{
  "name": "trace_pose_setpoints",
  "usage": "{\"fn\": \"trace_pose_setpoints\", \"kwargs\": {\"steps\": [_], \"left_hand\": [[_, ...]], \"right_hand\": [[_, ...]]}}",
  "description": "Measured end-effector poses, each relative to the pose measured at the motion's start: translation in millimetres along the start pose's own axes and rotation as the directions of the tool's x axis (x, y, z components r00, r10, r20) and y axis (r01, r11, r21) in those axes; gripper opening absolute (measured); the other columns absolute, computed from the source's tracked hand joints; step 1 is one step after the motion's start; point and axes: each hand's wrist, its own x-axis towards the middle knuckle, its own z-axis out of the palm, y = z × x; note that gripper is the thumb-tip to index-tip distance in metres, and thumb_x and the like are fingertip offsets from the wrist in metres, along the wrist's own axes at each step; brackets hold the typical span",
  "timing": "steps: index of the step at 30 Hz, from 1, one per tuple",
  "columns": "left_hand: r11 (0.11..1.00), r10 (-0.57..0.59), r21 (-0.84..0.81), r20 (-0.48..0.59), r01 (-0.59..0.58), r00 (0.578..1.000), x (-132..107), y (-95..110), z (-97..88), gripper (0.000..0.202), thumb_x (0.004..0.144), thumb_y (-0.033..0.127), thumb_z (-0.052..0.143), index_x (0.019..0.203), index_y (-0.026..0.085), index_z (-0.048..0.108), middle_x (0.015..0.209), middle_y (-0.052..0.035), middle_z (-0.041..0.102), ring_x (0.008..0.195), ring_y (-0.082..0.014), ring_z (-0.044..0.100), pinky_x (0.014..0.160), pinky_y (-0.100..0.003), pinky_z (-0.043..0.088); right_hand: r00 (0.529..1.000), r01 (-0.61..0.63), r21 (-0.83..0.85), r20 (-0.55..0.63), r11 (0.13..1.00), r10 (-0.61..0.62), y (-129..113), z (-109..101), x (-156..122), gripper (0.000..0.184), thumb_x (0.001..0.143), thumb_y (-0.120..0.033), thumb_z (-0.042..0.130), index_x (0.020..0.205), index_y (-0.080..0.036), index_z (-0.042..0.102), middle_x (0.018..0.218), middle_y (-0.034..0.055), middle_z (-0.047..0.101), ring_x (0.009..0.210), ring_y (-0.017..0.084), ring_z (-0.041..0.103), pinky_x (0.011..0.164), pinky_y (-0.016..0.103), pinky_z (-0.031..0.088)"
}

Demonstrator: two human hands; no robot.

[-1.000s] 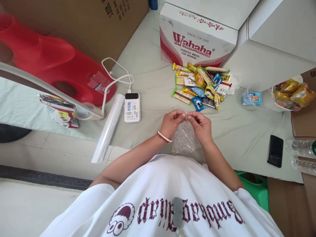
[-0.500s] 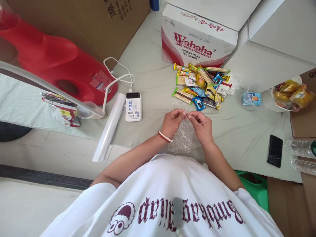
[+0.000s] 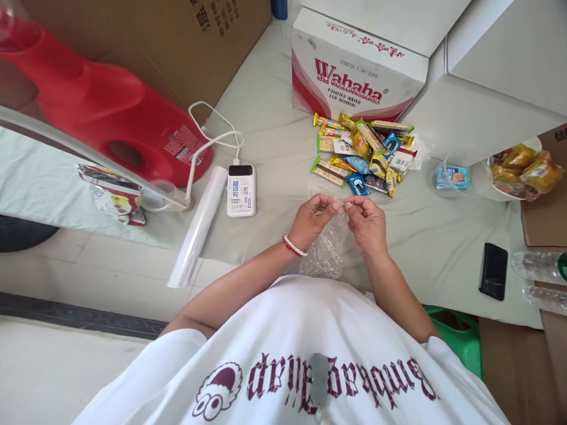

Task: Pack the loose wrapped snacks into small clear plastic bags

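My left hand (image 3: 312,221) and my right hand (image 3: 367,224) meet over the table, each pinching the edge of a clear plastic bag (image 3: 325,251). The crinkled, see-through bag hangs down between my wrists toward my shirt. Only a small gap parts my fingertips, and a bit of clear film shows there. A bracelet of white and red beads (image 3: 294,245) circles my left wrist. Just beyond my hands lies a pile of wrapped snacks (image 3: 361,156), in yellow, blue, green and white packets.
Behind the snacks stands a Wahaha carton (image 3: 354,77). To the left are a power bank (image 3: 241,198) with a white cable, a roll of clear film (image 3: 197,230) and a red jug (image 3: 115,112). On the right lie a phone (image 3: 493,270), bottles (image 3: 540,265) and a snack tub (image 3: 509,190).
My fingertips have drawn slightly apart, the right hand shifting a little to the right. The bag's top edge stays between them, and its lower part has swung slightly left.
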Motion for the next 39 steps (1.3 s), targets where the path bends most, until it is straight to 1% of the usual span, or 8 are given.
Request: {"fn": "trace_pose_setpoints", "kwargs": {"steps": [4,7,18,24,29,34,37,39], "left_hand": [[0.998,0.03,0.052,-0.04,-0.027,0.999,1,1,2.1,0.033,0.08,0.05,0.078,0.076,0.019,0.068,0.077,0.0001,0.069,0.077,-0.0146,0.061,0.081,-0.029,0.049],[0.998,0.018,0.069,-0.082,-0.013,0.997,2,-2,1.0,0.033,0.081,0.05,0.077,0.075,0.019,0.067,0.074,0.0019,0.066,0.073,-0.0131,0.055,0.075,-0.027,0.045],[0.988,0.042,0.149,-0.071,-0.031,0.997,2,-2,-3.0,0.044,0.087,0.061,0.07,0.075,0.02,0.058,0.069,0.0035,0.055,0.066,-0.0125,0.045,0.067,-0.028,0.038],[0.992,0.021,0.124,-0.056,-0.014,0.998,3,-7,-5.7,0.048,0.084,0.066,0.07,0.074,0.021,0.055,0.069,0.0037,0.052,0.066,-0.0126,0.043,0.067,-0.028,0.037],[0.997,-0.02,0.067,-0.105,0.027,0.994,6,-10,-13.8,0.047,0.081,0.064,0.073,0.074,0.022,0.053,0.068,0.0042,0.05,0.065,-0.0124,0.044,0.065,-0.028,0.037],[0.993,0.045,0.106,0.012,-0.046,0.999,-2,0,-9.7,0.035,0.081,0.05,0.077,0.083,0.021,0.059,0.079,0.0018,0.06,0.075,-0.0136,0.054,0.075,-0.027,0.045],[0.959,0.153,0.23,0.072,-0.166,0.986,-9,3,-1.1,0.043,0.069,0.041,0.089,0.097,0.022,0.062,0.099,-0.0024,0.067,0.097,-0.0194,0.063,0.094,-0.033,0.048],[0.925,0.186,0.327,0.058,-0.195,0.981,-12,1,3.1,0.042,0.07,0.041,0.089,0.098,0.023,0.064,0.103,-0.0039,0.07,0.102,-0.0218,0.064,0.099,-0.035,0.047]], "right_hand": [[0.994,0.112,-0.128,0.004,0.985,-0.113,1,-1,-3,0.024,0.087,-0.043,0.072,0.096,-0.022,0.067,0.074,-0.0013,0.067,0.066,0.014,0.058,0.061,0.026,0.043],[0.989,0.14,-0.22,-0.008,0.965,-0.145,1,-5,-3,0.024,0.09,-0.044,0.069,0.098,-0.022,0.066,0.076,-0.0004,0.07,0.071,0.016,0.062,0.067,0.028,0.046],[0.994,0.112,-0.167,0.021,0.98,-0.11,-1,-10,-3,0.023,0.09,-0.043,0.069,0.094,-0.022,0.065,0.074,-0.0013,0.068,0.055,0.01,0.046,0.051,0.024,0.033],[0.999,-0.014,-0.054,0.033,0.998,0.016,-4,-9,-3,0.029,0.084,-0.048,0.071,0.09,-0.022,0.06,0.068,-0.0044,0.06,0.045,0.007,0.027,0.043,0.024,0.022],[0.998,-0.064,0.037,-0.02,0.997,0.064,-12,-18,2,0.03,0.08,-0.048,0.073,0.085,-0.024,0.055,0.066,-0.0061,0.051,0.046,0.007,0.025,0.041,0.023,0.018],[1.0,0.006,-0.02,-0.008,1.0,-0.006,-12,-20,3,0.029,0.081,-0.048,0.074,0.089,-0.025,0.059,0.071,-0.0056,0.048,0.049,0.008,0.025,0.041,0.023,0.02],[0.999,0.028,-0.039,-0.033,0.999,-0.03,-12,-11,-4,0.028,0.081,-0.047,0.074,0.09,-0.023,0.063,0.078,-0.0021,0.059,0.051,0.008,0.031,0.042,0.023,0.024],[0.999,0.04,-0.056,-0.023,0.998,-0.042,-13,-4,-8,0.027,0.081,-0.046,0.076,0.09,-0.022,0.067,0.082,0.0006,0.065,0.054,0.009,0.039,0.044,0.023,0.029]]}}
